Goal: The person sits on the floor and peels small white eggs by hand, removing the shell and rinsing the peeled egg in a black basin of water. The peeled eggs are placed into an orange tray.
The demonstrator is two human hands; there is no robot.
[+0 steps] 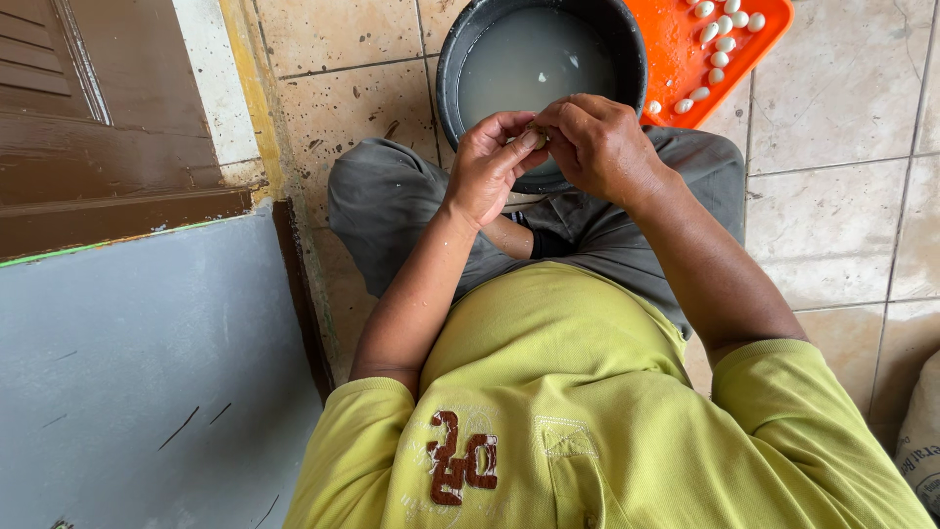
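My left hand (490,162) and my right hand (597,147) meet over the near rim of a black bucket (448,69) filled with cloudy whitish water. Both pinch one small pale, brownish piece (537,137) between their fingertips; most of it is hidden by the fingers. Beyond the bucket, an orange tray (676,69) holds several small white peeled pieces (723,39). I sit on the floor in a yellow-green shirt and grey trousers, knees on either side of the bucket.
A brown wooden door (88,118) and a grey panel (147,372) stand to the left. Beige floor tiles (842,225) spread to the right. The corner of a whitish sack (920,441) shows at the lower right edge.
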